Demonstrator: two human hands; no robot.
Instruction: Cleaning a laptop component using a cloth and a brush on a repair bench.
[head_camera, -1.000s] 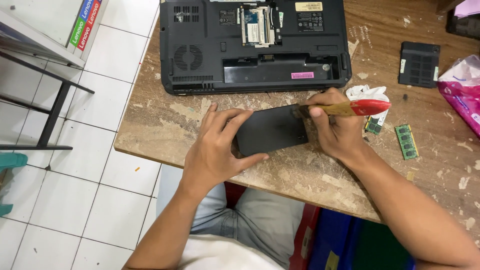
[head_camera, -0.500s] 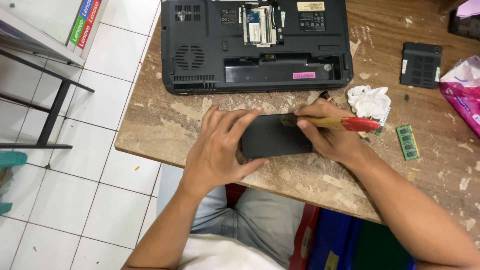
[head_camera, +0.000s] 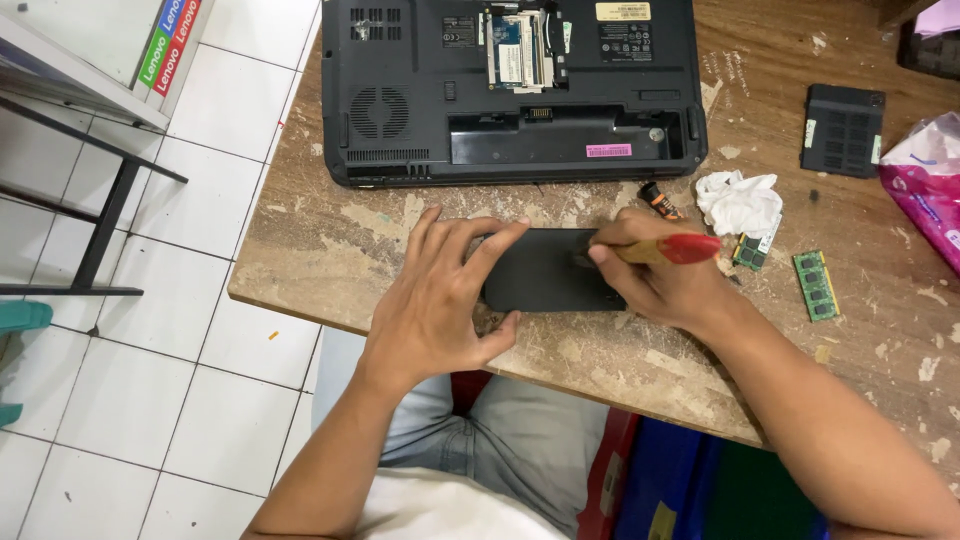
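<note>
A flat black laptop battery (head_camera: 548, 270) lies on the worn wooden table (head_camera: 330, 240) in front of me. My left hand (head_camera: 440, 300) presses down on its left end, fingers spread over the top. My right hand (head_camera: 655, 280) grips a brush with a red-tipped wooden handle (head_camera: 668, 249), the bristle end resting on the battery's right part. Behind them a black laptop (head_camera: 510, 90) lies upside down with its battery bay empty and a memory hatch uncovered.
A crumpled white tissue (head_camera: 740, 200), two green memory modules (head_camera: 817, 284), a small dark bottle (head_camera: 655, 200) and a black cover plate (head_camera: 843, 130) lie to the right. A pink plastic bag (head_camera: 925, 180) sits at the right edge. The table's edge and tiled floor are at left.
The brush in my right hand has swept leftward across the battery and tilted flatter. My left hand has stayed on the battery's left end.
</note>
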